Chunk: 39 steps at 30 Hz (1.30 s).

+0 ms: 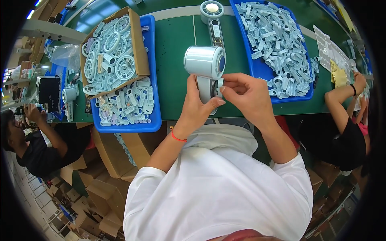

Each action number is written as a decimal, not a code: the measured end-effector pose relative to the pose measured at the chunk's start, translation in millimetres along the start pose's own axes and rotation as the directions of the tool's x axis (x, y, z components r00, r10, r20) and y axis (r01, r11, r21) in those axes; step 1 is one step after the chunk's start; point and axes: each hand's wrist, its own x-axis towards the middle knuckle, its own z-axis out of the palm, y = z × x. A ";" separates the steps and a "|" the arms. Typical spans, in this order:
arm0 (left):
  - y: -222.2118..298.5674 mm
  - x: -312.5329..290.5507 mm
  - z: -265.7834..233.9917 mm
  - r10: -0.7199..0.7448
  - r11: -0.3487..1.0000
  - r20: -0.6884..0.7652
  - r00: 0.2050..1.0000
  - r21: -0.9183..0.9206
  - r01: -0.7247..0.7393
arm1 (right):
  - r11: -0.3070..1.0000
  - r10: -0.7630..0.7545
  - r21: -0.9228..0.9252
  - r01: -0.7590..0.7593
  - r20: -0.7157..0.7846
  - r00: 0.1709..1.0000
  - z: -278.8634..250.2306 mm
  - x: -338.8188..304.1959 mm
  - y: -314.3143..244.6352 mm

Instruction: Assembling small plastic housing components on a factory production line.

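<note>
A handheld fan with a glossy pale blue drum-shaped head is in front of me above the green table, its handle pointing toward me. My left hand is closed around the left side of the handle, thumb laid across its lower end. My right hand pinches a narrow pale blue plastic piece against the handle's right side. Its fingers partly hide that piece. Beyond lies a second handheld fan, with circuitry exposed in its handle.
At left, a blue tray holds small pale parts and a cardboard box of round fan grilles. At right, another blue tray holds many pale handle covers. Co-workers sit on both sides; a person's arm reaches over the table at right.
</note>
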 end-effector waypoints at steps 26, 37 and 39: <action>11.1 7.3 0.5 -0.127 0.964 0.032 0.991 0.240 0.116 | 0.954 0.217 0.183 -0.236 0.121 0.969 -1.6 12.0 14.7; 11.0 4.8 3.6 -0.027 0.978 0.020 0.999 0.209 0.022 | 0.997 0.058 0.056 -0.057 -0.013 0.998 6.2 2.0 18.8; 12.3 4.4 4.0 -0.052 0.967 0.006 0.999 0.249 0.048 | 0.994 0.086 0.073 -0.085 -0.004 0.996 7.0 1.5 18.8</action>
